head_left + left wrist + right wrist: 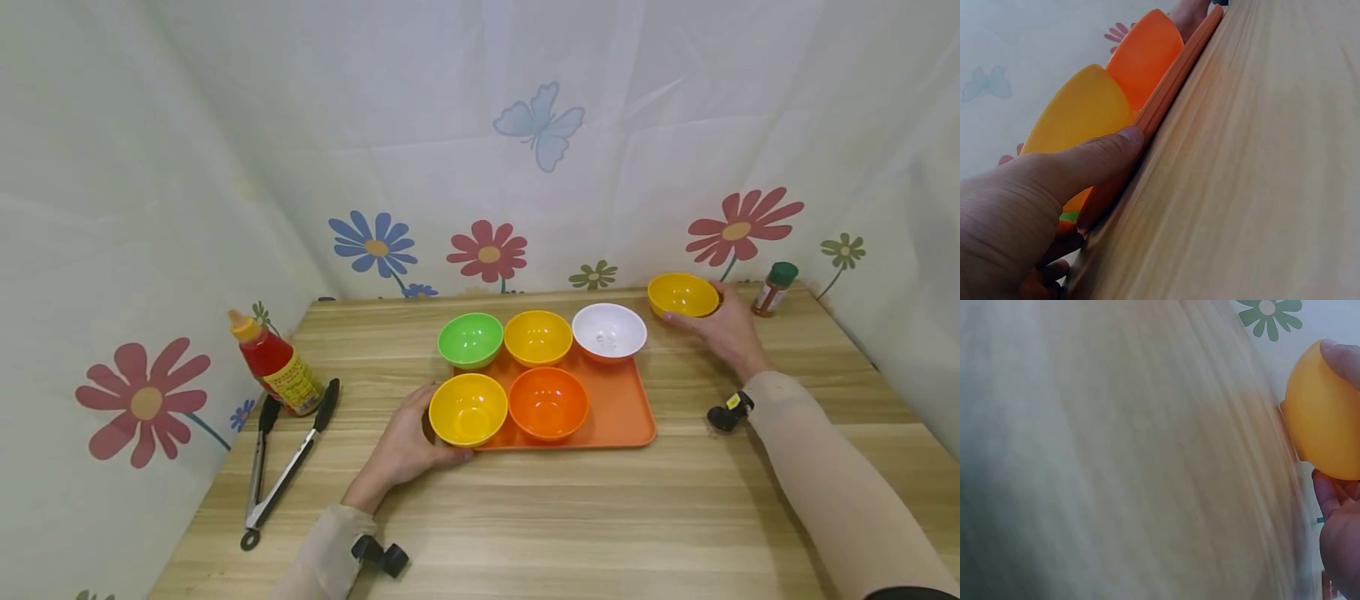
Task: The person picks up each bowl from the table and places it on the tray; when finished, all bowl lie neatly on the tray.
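Observation:
An orange tray [618, 408] lies on the table, carrying several bowls. My left hand [408, 437] grips its front left corner, thumb along the front rim in the left wrist view and fingers at the side. Right by that hand sits a yellow bowl [468, 410], with an orange bowl [549, 404] beside it. Behind them stand a green bowl [470, 342], a second yellow bowl [537, 339] and a white-inside bowl [609, 332]. At the back right, my right hand [727, 329] holds another yellow bowl [1325, 419] by its side, thumb in front.
A red sauce bottle [281, 367] with a yellow cap stands at the left. Black-tipped metal tongs [281, 479] lie spread in front of it. A small green-capped spice jar [775, 289] is to the right of my right hand. A flower-printed curtain [420, 125] hangs behind the table.

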`<state>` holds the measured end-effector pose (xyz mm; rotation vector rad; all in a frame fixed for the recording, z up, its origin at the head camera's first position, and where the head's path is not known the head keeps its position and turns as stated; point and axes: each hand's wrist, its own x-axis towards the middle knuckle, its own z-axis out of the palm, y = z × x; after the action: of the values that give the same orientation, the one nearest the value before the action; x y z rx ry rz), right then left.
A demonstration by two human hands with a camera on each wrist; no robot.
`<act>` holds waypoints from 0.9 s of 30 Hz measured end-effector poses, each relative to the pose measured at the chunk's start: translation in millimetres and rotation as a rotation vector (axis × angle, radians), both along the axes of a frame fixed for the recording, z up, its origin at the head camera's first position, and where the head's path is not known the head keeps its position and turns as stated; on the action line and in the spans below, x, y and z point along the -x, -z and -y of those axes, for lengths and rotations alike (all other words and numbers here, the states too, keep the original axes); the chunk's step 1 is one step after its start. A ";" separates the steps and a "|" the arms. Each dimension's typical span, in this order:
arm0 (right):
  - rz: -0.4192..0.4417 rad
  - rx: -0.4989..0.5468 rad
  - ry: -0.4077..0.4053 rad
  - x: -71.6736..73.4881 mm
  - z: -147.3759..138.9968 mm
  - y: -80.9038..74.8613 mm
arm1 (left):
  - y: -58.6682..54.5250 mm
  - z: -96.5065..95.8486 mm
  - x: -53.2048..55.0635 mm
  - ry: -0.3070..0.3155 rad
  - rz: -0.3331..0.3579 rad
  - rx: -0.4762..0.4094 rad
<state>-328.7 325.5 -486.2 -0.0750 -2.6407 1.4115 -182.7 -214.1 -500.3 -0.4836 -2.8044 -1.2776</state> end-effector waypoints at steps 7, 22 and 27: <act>-0.006 0.020 -0.007 -2.9 0.5 -4.0 | 1.2 0.7 0.8 0.001 0.000 -0.001; -0.019 0.045 -0.047 -13.4 6.5 -16.4 | 1.2 1.0 -0.3 -0.005 0.011 -0.003; -0.024 0.056 -0.069 -19.0 10.3 -25.1 | 0.9 1.1 -0.3 0.001 0.001 -0.010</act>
<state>-309.7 315.2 -461.1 0.0272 -2.6082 1.4975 -182.4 -215.2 -501.1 -0.4844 -2.7974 -1.2912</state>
